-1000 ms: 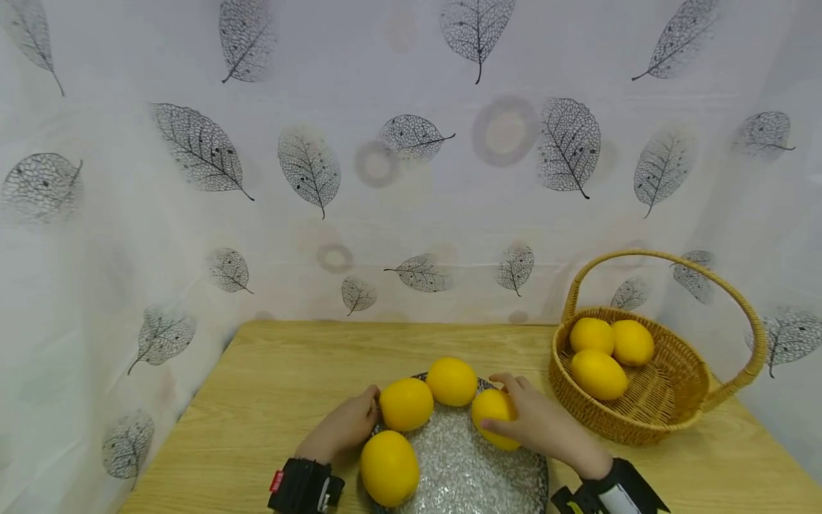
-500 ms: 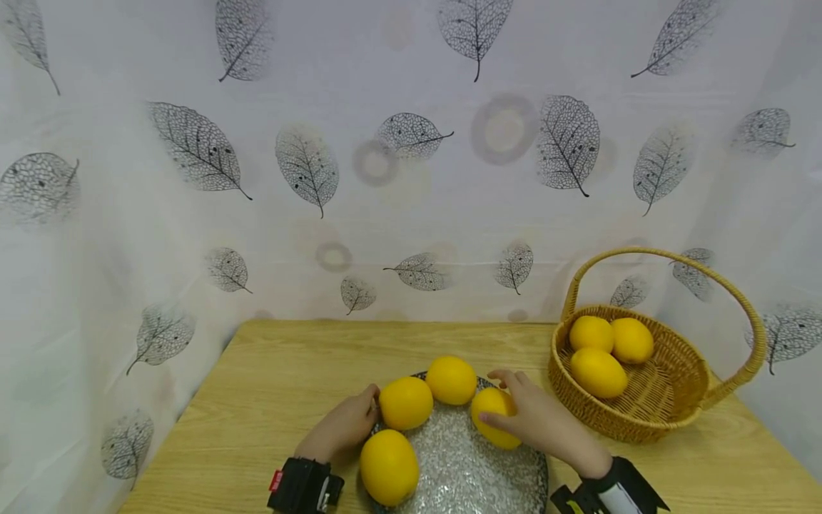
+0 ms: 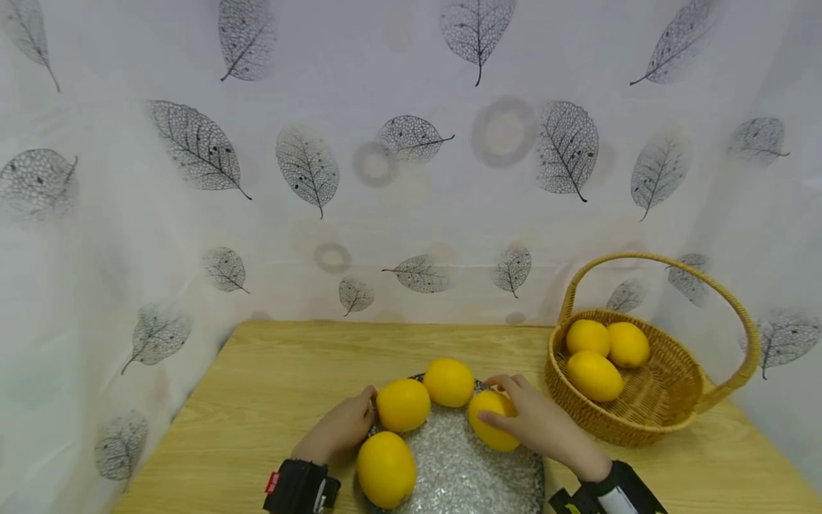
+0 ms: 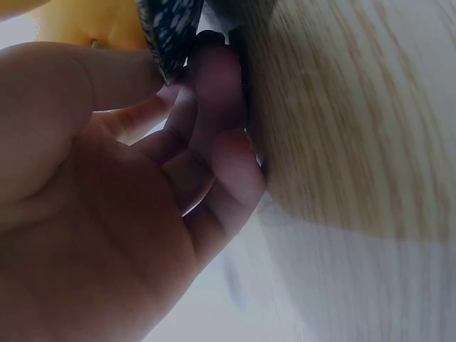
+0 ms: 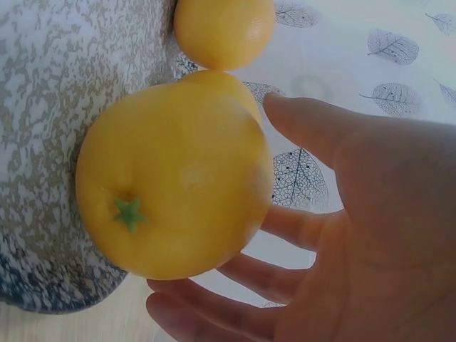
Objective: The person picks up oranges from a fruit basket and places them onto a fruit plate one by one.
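Note:
A round, speckled grey plate (image 3: pixel 472 464) with a dark rim lies at the table's front middle. Several yellow-orange oranges sit around its edge. My left hand (image 3: pixel 343 428) holds the rim on the left; in the left wrist view, the thumb (image 4: pixel 121 75) lies above it and curled fingers (image 4: pixel 221 78) reach beneath. My right hand (image 3: pixel 529 417) is spread around the right-hand orange (image 3: pixel 491 432). That orange (image 5: pixel 171 185) shows a green star-shaped stem mark in the right wrist view. Fingers touch its far side, while the thumb (image 5: pixel 306 121) stands slightly off its surface.
A wicker basket (image 3: pixel 674 400) with a tall arched handle stands at the right, holding 3 oranges (image 3: pixel 594 375). The wooden table (image 3: pixel 257 400) ends at a leaf-patterned curtain (image 3: pixel 411 214) behind and at the sides.
My right thumb has lifted slightly on the right-hand orange. Both hands otherwise keep their places, and the head view has shifted a little.

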Demonstrator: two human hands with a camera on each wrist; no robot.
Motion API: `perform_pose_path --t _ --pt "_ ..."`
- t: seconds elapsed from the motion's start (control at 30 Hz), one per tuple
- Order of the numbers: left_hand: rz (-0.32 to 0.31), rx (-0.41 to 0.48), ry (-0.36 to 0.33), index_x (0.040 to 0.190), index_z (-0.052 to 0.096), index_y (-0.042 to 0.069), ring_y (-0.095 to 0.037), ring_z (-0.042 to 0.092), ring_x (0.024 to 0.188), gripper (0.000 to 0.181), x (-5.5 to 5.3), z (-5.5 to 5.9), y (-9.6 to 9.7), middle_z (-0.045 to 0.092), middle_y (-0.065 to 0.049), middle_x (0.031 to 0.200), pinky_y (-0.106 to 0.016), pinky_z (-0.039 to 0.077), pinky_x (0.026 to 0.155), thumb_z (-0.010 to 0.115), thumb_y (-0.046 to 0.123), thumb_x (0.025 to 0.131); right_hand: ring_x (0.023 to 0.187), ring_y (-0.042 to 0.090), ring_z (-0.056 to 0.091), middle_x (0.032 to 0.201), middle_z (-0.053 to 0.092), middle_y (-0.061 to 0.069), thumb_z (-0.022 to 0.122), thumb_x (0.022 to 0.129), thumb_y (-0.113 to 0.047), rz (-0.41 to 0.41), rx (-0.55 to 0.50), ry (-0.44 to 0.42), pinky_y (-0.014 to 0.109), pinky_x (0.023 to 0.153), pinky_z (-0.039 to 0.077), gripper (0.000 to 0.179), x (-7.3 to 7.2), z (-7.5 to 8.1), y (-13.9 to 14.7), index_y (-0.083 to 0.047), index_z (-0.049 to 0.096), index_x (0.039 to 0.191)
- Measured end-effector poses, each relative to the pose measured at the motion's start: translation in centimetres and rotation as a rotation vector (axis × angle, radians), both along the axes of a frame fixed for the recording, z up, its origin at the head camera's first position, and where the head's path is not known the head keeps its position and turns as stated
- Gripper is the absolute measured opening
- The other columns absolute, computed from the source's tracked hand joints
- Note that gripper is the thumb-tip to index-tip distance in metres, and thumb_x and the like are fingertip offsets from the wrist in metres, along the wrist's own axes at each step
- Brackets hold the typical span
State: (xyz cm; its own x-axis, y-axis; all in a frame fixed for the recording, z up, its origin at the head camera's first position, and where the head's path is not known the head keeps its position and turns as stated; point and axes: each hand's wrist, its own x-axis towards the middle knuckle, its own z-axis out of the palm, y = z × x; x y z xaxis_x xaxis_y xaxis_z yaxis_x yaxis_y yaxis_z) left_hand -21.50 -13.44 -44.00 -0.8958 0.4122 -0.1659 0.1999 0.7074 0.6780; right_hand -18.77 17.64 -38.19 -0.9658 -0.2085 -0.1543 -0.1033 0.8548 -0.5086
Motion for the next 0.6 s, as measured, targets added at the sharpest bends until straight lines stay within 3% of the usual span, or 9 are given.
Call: perform_pose_path --t 0.2,0.3,0.47,0.6 --pt "-0.005 -0.007 -0.003 0.115 0.050 0.003 -0.020 0.053 0.078 0.018 0.1 -0.1 0.0 0.064 -0.014 0.096 -0.039 0.044 0.067 0.042 0.009 0.100 0.104 0.029 0.062 0.136 0.053 0.019 0.062 0.084 -0.056 -0.015 0.010 0.012 0.049 0.078 0.055 0.064 -0.2 0.4 0.5 -0.017 0.053 0.133" --pt "-0.006 -0.005 0.001 0.116 0.051 0.002 -0.020 0.054 0.080 0.019 0.0 -0.1 0.0 0.065 -0.016 0.101 -0.041 0.047 0.070 0.042 0.009 0.100 0.107 0.032 0.061 0.134 0.055 0.020 0.060 0.085 -0.058 -0.001 0.046 0.063 0.049 0.077 0.055 0.066 -0.7 1.0 1.2 -0.015 0.052 0.134" --pt "0.005 0.001 0.006 0.116 0.050 0.002 -0.021 0.054 0.083 0.020 -0.2 -0.1 0.0 0.065 -0.016 0.102 -0.044 0.049 0.073 0.042 0.009 0.100 0.109 0.036 0.059 0.135 0.053 0.025 0.050 0.087 -0.066 0.015 0.124 0.161 0.054 0.083 0.054 0.076 -1.9 3.1 3.4 -0.010 0.049 0.138" --pt "0.006 -0.005 0.012 0.114 0.050 0.002 -0.020 0.053 0.076 0.018 -0.2 -0.2 0.0 0.062 -0.013 0.092 -0.039 0.044 0.066 0.042 0.008 0.100 0.109 0.044 0.057 0.137 0.047 0.034 0.046 0.090 -0.065 0.024 0.192 0.190 0.058 0.082 0.052 0.079 -2.8 5.3 5.6 -0.003 0.046 0.140"
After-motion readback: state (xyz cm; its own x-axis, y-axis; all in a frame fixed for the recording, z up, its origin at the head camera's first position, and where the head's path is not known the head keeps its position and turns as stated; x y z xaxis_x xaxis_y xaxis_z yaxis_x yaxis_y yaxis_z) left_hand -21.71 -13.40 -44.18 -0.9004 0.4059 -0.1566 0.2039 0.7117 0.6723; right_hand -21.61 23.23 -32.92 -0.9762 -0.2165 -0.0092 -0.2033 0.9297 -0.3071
